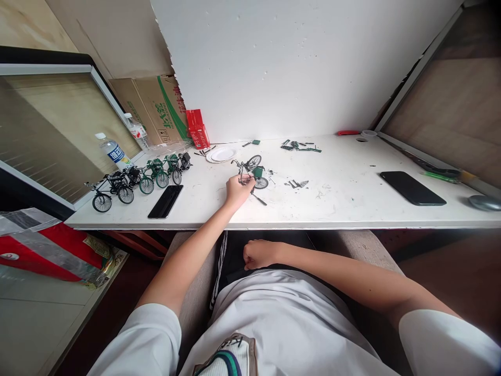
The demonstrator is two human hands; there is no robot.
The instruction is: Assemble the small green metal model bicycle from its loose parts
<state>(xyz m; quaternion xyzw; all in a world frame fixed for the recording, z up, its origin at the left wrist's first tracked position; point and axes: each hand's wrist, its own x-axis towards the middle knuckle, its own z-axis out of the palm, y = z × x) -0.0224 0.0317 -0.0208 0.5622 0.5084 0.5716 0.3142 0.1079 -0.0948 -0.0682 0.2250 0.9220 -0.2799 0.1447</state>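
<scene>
My left hand (pixel 237 190) is closed around the frame of a small model bicycle (pixel 257 172) with thin spoked wheels and a green box at one end. The bicycle stands tilted on the white table. Just right of these fingers lies a thin dark tool (pixel 260 199), perhaps a screwdriver. Tiny dark parts (pixel 271 175) are scattered beside the bicycle, and a few grey-black pieces (pixel 298 184) lie farther right. Below the table edge, my right hand (pixel 260 253) rests on my lap with its fingers curled in and nothing visible in them.
Several finished-looking model bicycles (pixel 154 175) stand in a row at left, near a phone (pixel 166 202) and a bottle (pixel 113 150). Behind are a white plate (pixel 221 154), a red box (pixel 198 129) and green parts (pixel 300 146). A second phone (pixel 412 188) lies right.
</scene>
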